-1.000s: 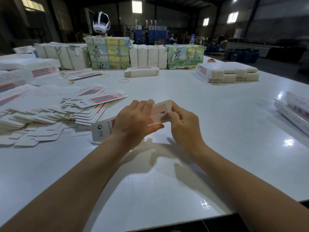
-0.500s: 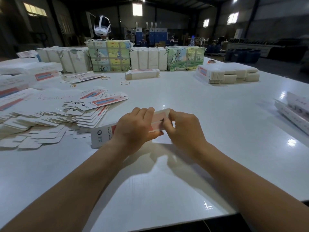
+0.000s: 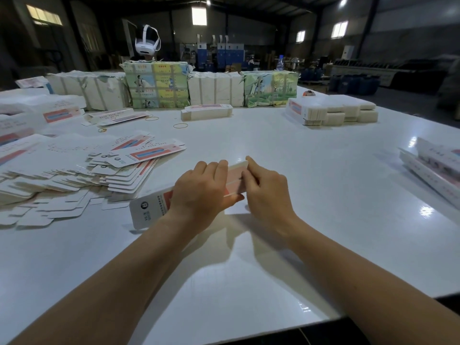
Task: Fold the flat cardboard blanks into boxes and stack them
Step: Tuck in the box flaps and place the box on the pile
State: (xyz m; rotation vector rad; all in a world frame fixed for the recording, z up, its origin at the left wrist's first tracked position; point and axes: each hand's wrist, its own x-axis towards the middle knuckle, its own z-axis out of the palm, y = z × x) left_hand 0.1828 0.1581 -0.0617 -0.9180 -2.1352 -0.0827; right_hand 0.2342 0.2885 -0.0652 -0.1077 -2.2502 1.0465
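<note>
Mid-fold: left hand [image 3: 199, 192] gripped carton blank [image 3: 151, 210]; right hand [image 3: 265, 189] pinched end flap. Next likely: tuck flap closed.

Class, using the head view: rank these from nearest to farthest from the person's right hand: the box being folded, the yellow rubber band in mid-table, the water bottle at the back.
1. Box being folded: touching the right hand, on its left.
2. Yellow rubber band: mid-table, ahead and left.
3. Water bottle: far back, behind the wrapped bundles.
</note>
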